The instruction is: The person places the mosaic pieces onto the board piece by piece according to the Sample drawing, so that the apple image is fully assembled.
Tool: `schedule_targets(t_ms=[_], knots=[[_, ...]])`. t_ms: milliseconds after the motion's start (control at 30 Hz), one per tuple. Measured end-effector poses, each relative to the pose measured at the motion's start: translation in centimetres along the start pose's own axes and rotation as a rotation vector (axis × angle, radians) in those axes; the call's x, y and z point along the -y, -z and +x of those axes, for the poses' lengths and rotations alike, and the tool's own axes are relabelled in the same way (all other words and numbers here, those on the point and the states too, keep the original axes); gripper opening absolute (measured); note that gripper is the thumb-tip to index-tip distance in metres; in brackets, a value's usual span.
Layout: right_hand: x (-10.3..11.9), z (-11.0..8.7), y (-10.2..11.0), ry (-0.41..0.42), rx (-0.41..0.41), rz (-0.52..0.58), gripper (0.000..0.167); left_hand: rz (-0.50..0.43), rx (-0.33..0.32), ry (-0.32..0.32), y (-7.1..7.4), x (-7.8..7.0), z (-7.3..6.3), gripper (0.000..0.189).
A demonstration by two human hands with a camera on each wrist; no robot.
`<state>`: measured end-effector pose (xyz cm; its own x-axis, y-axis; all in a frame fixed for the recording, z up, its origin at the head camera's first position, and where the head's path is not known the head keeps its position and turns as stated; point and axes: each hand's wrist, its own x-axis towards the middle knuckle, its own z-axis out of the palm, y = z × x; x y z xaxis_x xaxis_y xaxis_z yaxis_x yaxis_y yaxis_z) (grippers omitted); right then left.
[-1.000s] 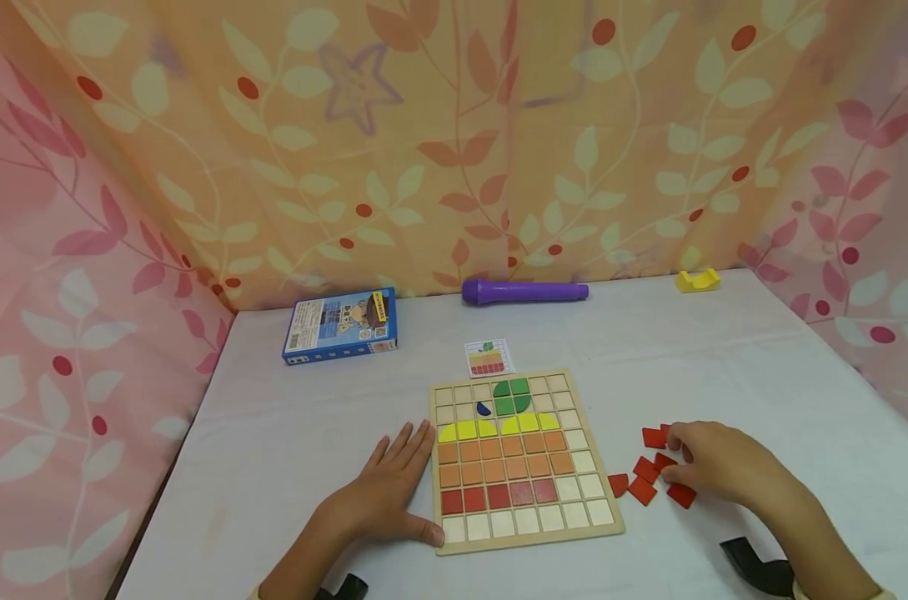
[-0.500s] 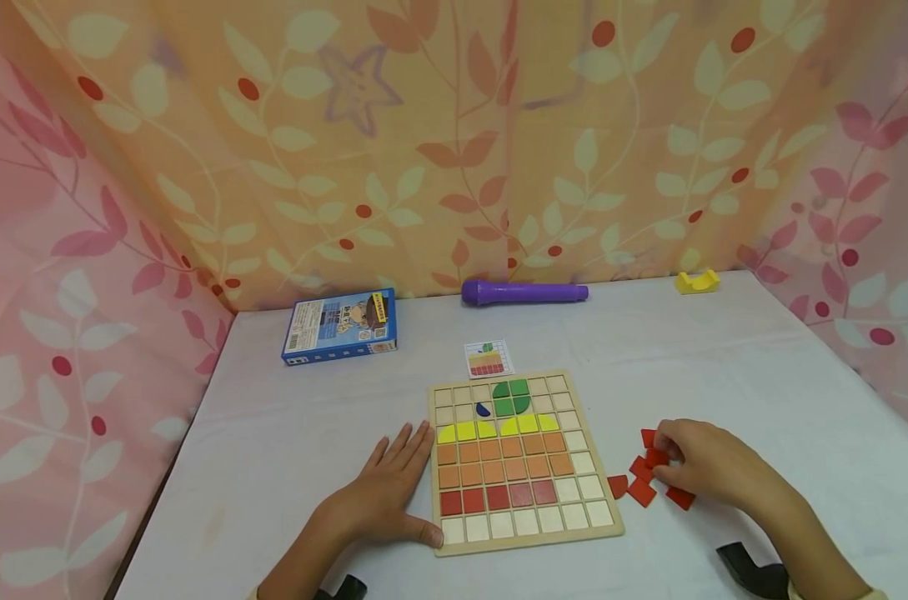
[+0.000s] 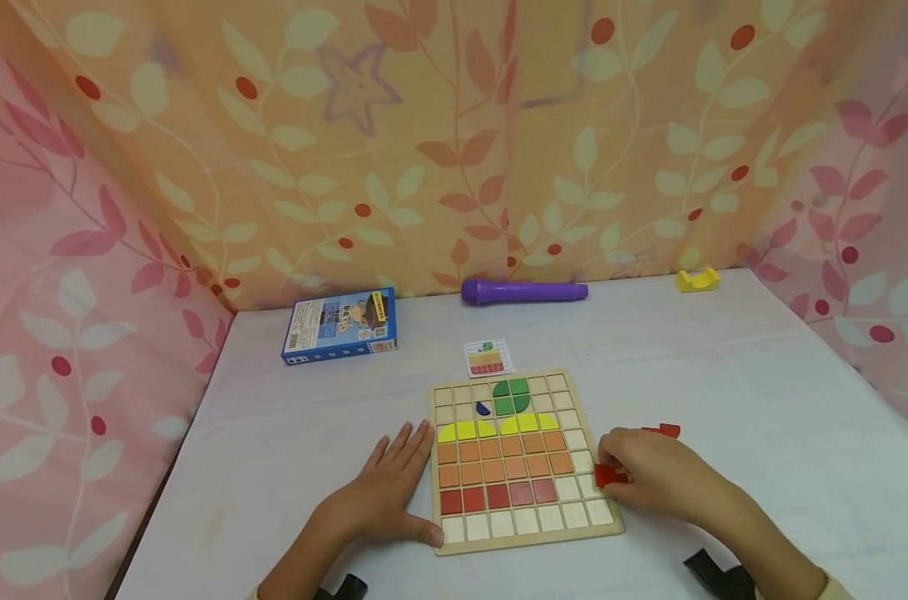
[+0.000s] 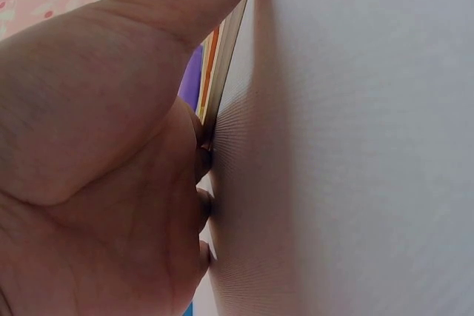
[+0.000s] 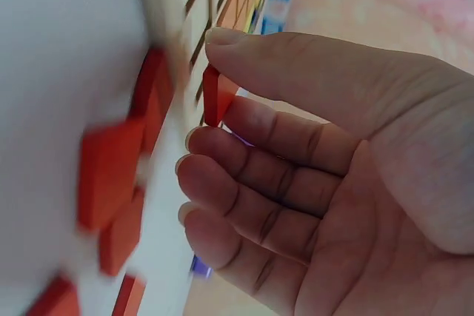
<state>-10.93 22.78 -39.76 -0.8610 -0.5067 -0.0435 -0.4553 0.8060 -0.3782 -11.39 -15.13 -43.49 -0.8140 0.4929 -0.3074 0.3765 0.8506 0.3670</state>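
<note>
My right hand (image 3: 664, 473) is at the right edge of the wooden grid board (image 3: 530, 543). In the right wrist view, its thumb and index finger pinch a red tile (image 5: 215, 98), with the other fingers loosely bent. My left hand (image 3: 382, 493) lies with fingers spread along the board's left edge, the thumb touching the lower left corner. On the board, several red tiles (image 3: 497, 497) fill the left part of one row, below orange tiles (image 3: 491, 461), yellow pieces (image 3: 529, 422), green pieces (image 3: 511, 398) and a small blue piece (image 3: 483, 409).
Loose red tiles (image 5: 111, 172) lie right of the board, mostly hidden under my right hand in the head view. A pattern card (image 3: 489, 358) lies beyond the board. Farther back are a blue box (image 3: 341, 325), a purple microphone-shaped object (image 3: 524, 292) and a yellow piece (image 3: 697, 281).
My right hand has picked a red tile from the loose pile and moved left with it to the board's right edge. The left hand has stayed in place.
</note>
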Motion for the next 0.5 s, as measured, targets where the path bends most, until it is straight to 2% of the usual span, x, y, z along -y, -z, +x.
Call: schedule_targets(t_ms=[167,333,500], knots=[[1.8,1.4,-0.5,0.077,0.039,-0.005,0.026,-0.011,-0.001,0.007,0.0,0.0,-0.1,0.137],[2.6,2.2,-1.1,0.075,0.073,-0.019,0.022,-0.024,0.002,0.006,0.0,-0.1,-0.1,0.137],[2.6,2.2,-1.5,0.074,0.062,-0.002,0.02,-0.023,0.003,0.015,0.1,0.0,-0.1,0.138]])
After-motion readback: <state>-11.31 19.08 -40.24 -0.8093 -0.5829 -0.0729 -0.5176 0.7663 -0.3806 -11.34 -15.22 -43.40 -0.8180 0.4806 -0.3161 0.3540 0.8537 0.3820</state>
